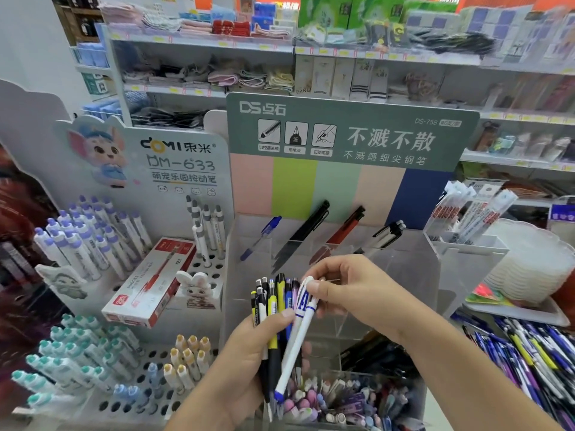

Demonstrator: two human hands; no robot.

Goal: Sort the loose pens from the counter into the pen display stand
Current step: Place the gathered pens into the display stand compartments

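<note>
My left hand [245,353] grips a bundle of pens [273,309] upright in front of the clear acrylic pen display stand [401,275]. My right hand [345,287] pinches the top of a white pen with blue print [298,337] that sticks out of the bundle. In the stand's back row lean a blue pen [261,236], a black pen [303,233], a red pen [340,233] and a black-and-silver pen [384,236], one per compartment. The stand's front compartments look bare. A pile of loose pens [529,356] lies on the counter at the right.
A white peg-hole stand [199,262] at the left holds purple, teal and yellow capped pens, with a red pen box [152,284] lying on it. A clear bin of pastel pens [342,399] sits below my hands. Boxed refills [466,219] and white plates [535,265] stand at the right.
</note>
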